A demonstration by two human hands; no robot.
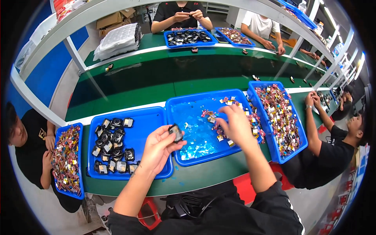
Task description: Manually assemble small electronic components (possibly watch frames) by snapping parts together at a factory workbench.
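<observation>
Nearest, the left hand (158,148) pinches a small black part (176,132) between thumb and fingertips, above the gap between two blue trays near the front edge of the green worktop (188,178). Just right, the right hand (235,125) reaches into the middle tray (176,107), fingers curled down among small pink and gold pieces (213,114) (whether it grips one, I cannot tell). The left tray (147,117) holds rows of black parts (113,145). At the right, another tray (256,98) is heaped with colourful pieces. Beyond, across the dark belt (164,74), a person's hands work over a tray (188,38) at the far edge.
</observation>
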